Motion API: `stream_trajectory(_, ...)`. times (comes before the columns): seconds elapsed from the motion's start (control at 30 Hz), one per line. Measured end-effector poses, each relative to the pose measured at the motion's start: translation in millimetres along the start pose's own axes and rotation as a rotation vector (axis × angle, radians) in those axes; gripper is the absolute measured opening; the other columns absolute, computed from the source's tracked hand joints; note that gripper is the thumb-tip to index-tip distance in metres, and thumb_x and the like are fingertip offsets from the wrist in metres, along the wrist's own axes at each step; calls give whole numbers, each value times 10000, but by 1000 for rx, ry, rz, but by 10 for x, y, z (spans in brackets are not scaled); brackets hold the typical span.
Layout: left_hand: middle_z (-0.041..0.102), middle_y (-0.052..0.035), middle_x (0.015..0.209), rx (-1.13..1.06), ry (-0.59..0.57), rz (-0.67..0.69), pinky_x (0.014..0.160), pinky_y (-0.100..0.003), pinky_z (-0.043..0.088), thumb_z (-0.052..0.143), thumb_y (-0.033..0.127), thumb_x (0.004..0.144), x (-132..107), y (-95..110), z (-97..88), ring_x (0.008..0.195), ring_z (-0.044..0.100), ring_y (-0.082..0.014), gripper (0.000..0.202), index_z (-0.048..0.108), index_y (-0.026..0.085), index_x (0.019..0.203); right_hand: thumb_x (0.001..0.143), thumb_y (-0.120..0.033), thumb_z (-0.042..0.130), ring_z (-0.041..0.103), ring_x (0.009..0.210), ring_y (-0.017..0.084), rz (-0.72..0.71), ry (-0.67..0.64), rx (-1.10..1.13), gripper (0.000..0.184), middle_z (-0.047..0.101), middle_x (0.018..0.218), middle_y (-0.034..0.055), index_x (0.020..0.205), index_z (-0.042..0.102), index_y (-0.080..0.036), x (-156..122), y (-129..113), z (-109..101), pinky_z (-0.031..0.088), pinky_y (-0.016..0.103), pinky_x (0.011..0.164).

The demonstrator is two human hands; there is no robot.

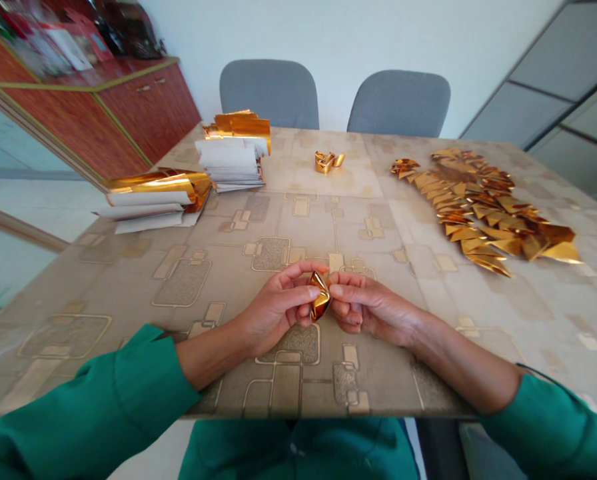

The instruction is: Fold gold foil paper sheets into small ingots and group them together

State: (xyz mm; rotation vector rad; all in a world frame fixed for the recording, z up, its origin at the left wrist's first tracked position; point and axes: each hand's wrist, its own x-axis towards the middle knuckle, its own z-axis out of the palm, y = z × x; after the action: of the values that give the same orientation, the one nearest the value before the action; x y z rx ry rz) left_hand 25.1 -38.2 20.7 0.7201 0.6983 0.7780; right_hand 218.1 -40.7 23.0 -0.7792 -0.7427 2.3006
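Note:
A small folded piece of shiny gold foil paper [321, 297] is held between my two hands, above the near part of the table. My left hand [282, 301] pinches it from the left, thumb in front and fingers behind. From the right, my right hand [366, 301] grips its edge between thumb and forefinger, with the other fingers curled. Farther off, a folded gold shape [327, 161] sits alone on the tablecloth. At the right lies a large spread of overlapping folded gold pieces [473, 207].
Two stacks of gold-and-white sheets, a nearer stack [153, 203] and a farther stack [233, 160], lie at the left. The patterned tablecloth [338, 220] covers the table. Beyond its far edge stand two grey chairs [269, 93]. A reddish wooden cabinet [143, 113] is at the back left.

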Motion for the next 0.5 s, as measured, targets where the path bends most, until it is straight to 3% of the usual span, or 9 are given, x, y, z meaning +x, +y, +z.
stream_trajectory(0.27, 566, 53, 577, -67, 23, -19, 429, -121, 390, 752, 193, 768, 6, 37, 42, 469, 491, -44, 290, 666, 205, 1045, 844, -331, 700, 394, 438, 49, -39, 31, -15, 194, 571, 588, -55, 818, 591, -172, 9, 0, 5, 352, 172, 436)
stream_trajectory(0.4, 602, 38, 648, -103, 34, -20, 422, -107, 381, 758, 172, 759, 15, 38, 43, 475, 476, -26, 287, 677, 197, 1032, 907, -431, 602, 380, 441, 63, -74, 33, -22, 258, 564, 582, -49, 897, 604, -173, 18, 9, -4, 344, 182, 431)
stream_trajectory(0.5, 597, 35, 637, -70, 17, -31, 431, -111, 410, 754, 174, 764, 16, 17, 32, 478, 484, -29, 255, 683, 178, 1009, 877, -368, 662, 339, 441, 47, -61, 31, -45, 215, 540, 573, -62, 851, 583, -169, 11, 14, 2, 293, 167, 434)
